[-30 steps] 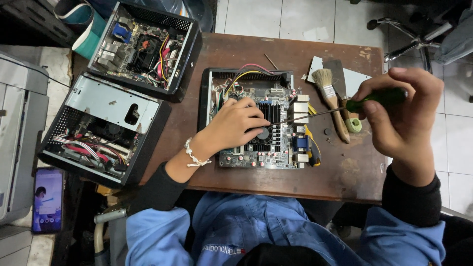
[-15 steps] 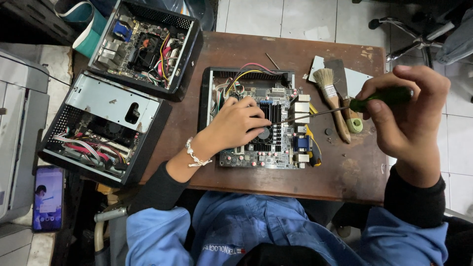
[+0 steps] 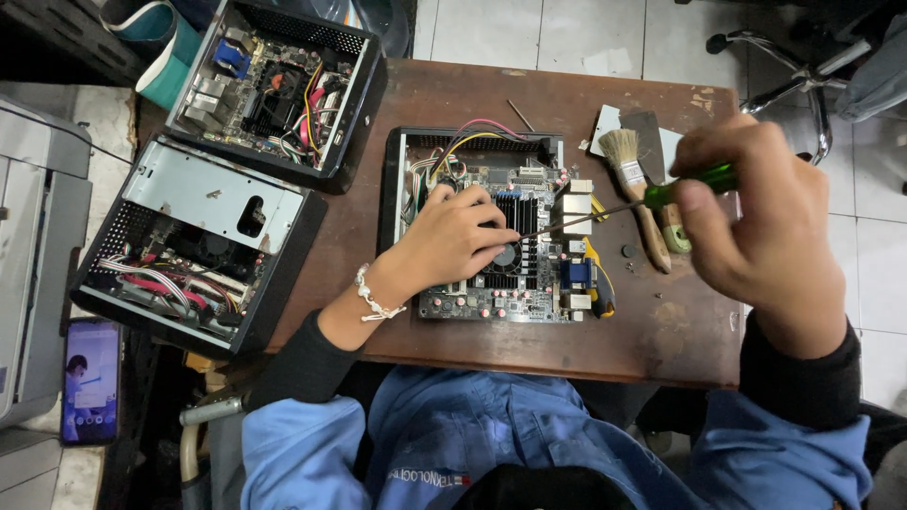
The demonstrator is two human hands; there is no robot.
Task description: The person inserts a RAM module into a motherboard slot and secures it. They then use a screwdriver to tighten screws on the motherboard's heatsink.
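A person works on a small green circuit board (image 3: 515, 250) that sits in an open black metal computer case (image 3: 397, 189) on a worn brown wooden table (image 3: 453, 104).

The left hand (image 3: 458, 236) lies flat on the board with fingers bent, pressing on it, probably to keep it from moving. The right hand (image 3: 756, 212) is closed around the green handle of a thin screwdriver (image 3: 624, 203); it is held slanted so the long shaft reaches down to the black finned heatsink (image 3: 520, 212) in the middle of the board. The tip is near the left fingertips, but I cannot tell if it touches a screw. A pale-bristle brush with wooden handle (image 3: 635, 184) lies just right of the case. Two other opened black computer cases (image 3: 274, 85) stand at the left, apart from the work.
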